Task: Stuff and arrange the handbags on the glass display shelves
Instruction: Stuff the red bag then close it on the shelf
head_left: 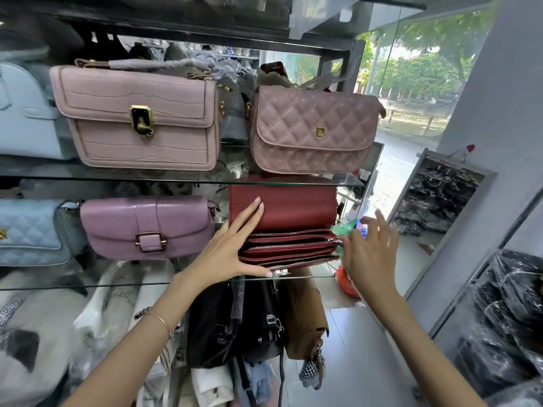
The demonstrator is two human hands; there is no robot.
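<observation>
The only readable mark is a gold letter "D" (320,131) on the quilted pink bag (314,113) on the upper shelf. Below it, the red handbag (293,212) sits on the lower glass shelf (88,284), right of a purple bag (147,227), with its flap raised. The left hand (232,248) presses flat with straight fingers on the bag's left end, while the blurred right hand (367,254) has its fingers spread at the zipper end, contact unclear.

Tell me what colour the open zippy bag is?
The handbag is dark red; head view shows it.
</observation>
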